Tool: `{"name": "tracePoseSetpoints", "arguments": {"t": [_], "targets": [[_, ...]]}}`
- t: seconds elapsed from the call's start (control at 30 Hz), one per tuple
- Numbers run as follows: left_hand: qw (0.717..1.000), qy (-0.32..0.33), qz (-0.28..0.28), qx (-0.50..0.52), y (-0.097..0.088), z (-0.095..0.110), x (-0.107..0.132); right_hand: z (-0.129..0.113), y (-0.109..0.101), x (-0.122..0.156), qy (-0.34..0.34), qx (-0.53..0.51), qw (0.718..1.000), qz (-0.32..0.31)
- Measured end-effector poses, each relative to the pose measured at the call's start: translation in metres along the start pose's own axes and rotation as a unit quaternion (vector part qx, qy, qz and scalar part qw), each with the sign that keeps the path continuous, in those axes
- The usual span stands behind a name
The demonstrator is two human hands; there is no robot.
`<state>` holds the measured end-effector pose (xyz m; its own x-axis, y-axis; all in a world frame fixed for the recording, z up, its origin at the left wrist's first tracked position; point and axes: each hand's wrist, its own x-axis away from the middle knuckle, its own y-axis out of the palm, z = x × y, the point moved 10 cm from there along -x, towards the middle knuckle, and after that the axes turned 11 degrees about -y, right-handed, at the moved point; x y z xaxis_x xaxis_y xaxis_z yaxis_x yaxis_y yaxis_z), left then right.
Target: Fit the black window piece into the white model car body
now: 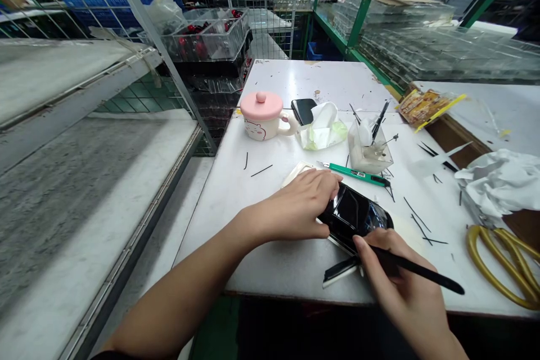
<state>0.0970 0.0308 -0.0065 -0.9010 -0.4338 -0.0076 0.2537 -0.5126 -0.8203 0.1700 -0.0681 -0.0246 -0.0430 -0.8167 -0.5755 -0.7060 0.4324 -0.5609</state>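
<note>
A glossy black model car body (354,211) lies on the white table in front of me. My left hand (301,202) grips its far left end, thumb on the near side and fingers over the top. In my right hand (400,270) is a slim black tool that looks like tweezers (430,274), pinched near the car's near side; its tip is hidden by my fingers. Just below the car, a short black-and-white strip (341,271) sits by my right fingertips. A green utility knife (358,173) lies beyond the car.
Behind stand a pink-lidded mug (260,115), a phone-like dark slab (304,111), crumpled tissue (323,129) and a clear tool box (369,149). Gold-handled scissors (504,259), white cloth (506,180) and a snack packet (428,107) lie right. A metal rack (169,157) borders the left.
</note>
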Motion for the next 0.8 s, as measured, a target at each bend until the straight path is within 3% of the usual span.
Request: {"name": "tracePoseSetpoints", "arguments": {"t": [0.53,0.8], "targets": [[0.993,0.013,0.034,-0.108,0.005,0.007,-0.002,0.008,0.008,-0.005,0.064,0.025,0.997,-0.042],[0.995,0.018,0.024,-0.095,0.005,0.007,0.0,0.006,-0.004,-0.005,0.058,-0.003,0.998,0.019]]}}
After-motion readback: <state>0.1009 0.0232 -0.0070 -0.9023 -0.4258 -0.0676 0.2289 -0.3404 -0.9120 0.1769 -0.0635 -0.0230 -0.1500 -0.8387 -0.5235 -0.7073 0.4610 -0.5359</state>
